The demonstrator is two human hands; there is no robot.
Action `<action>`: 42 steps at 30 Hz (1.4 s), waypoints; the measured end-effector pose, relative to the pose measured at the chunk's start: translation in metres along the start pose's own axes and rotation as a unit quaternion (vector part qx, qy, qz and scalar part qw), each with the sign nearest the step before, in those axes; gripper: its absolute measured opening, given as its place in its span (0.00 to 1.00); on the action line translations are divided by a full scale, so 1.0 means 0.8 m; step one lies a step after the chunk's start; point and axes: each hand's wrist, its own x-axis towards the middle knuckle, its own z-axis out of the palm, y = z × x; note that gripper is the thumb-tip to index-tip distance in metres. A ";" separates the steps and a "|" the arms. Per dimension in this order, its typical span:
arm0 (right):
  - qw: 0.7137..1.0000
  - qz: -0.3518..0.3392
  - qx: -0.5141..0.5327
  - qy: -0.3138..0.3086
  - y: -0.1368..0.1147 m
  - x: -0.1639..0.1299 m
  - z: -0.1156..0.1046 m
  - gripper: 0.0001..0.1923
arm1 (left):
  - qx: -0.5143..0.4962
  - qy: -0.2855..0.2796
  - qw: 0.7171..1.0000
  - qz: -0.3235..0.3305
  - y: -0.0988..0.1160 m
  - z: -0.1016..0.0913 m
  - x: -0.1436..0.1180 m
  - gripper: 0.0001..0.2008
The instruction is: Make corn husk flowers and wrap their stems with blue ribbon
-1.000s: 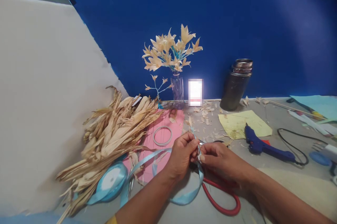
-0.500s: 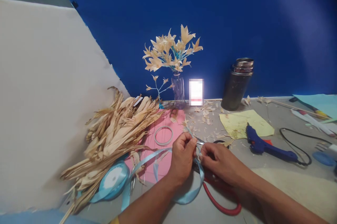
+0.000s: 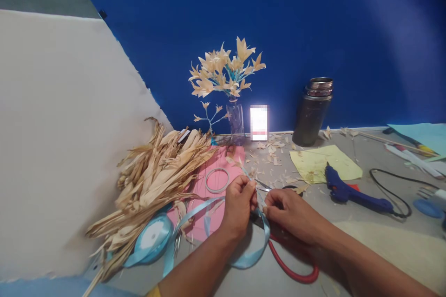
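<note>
In the head view, scissors with a red handle (image 3: 297, 279) lie on the gray surface (image 3: 374, 157), partly under the right hand (image 3: 289, 208). A loop of blue ribbon (image 3: 248, 261) curls beside them and runs up to both hands. The right hand's grip has thumb and finger pinched on the ribbon. The left hand's grip (image 3: 239, 201) squeezes a thin stem (image 3: 245, 174), with a small pale flower on its tip. The stem is in front of the person, leaning left. On the left sits a fat roll of ribbon (image 3: 153, 236), touching a pile of dry leaves (image 3: 156, 176). A ring (image 3: 216, 192) rests on pink paper (image 3: 216, 160). On the right, a blue glue gun (image 3: 358, 199) lies by yellow paper (image 3: 310, 162). Farther back stand a clear vase (image 3: 235, 122) full of pale flowers (image 3: 218, 67) and a dark bottle (image 3: 309, 120), near the blue wall (image 3: 296, 32).
</note>
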 end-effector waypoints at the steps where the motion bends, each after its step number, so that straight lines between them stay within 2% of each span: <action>1: 1.000 0.003 0.006 -0.001 0.000 0.000 0.000 0.04 | 0.000 0.001 1.000 0.001 0.000 0.000 0.001 0.16; 8: 0.999 0.024 0.028 -0.005 0.002 0.000 0.001 0.05 | 0.008 0.009 1.000 0.019 -0.004 -0.003 0.002 0.16; 11: 0.999 0.027 0.012 -0.013 0.002 -0.001 0.002 0.05 | -0.006 0.031 0.999 0.024 -0.003 -0.006 0.007 0.17; 17: 0.997 -0.003 -0.064 -0.047 0.009 -0.009 0.013 0.03 | -0.101 0.087 0.990 0.037 0.012 -0.027 0.029 0.21; 21: 0.994 -0.033 -0.079 -0.075 0.015 -0.011 0.016 0.06 | -0.191 0.084 0.977 0.055 0.023 -0.040 0.039 0.24; 24: 0.993 -0.056 -0.093 -0.040 0.019 -0.005 0.009 0.11 | -0.237 0.037 0.970 0.032 0.028 -0.040 0.036 0.23; 27: 0.989 -0.029 -0.135 0.046 0.023 0.004 -0.005 0.16 | -0.261 -0.017 0.965 0.008 0.030 -0.036 0.030 0.22; 31: 0.976 -0.037 -0.155 0.149 0.030 0.011 -0.025 0.14 | -0.271 -0.057 0.961 -0.002 0.031 -0.032 0.024 0.21; 34: 0.975 -0.031 -0.133 0.175 0.030 0.013 -0.034 0.14 | -0.263 -0.071 0.962 0.002 0.031 -0.031 0.022 0.20; 37: 0.974 -0.010 -0.121 0.190 0.025 0.012 -0.038 0.19 | -0.254 -0.079 0.964 0.005 0.031 -0.030 0.021 0.19; 42: 0.970 -0.048 -0.090 0.219 0.020 0.011 -0.037 0.08 | -0.250 -0.085 0.965 0.003 0.029 -0.030 0.020 0.18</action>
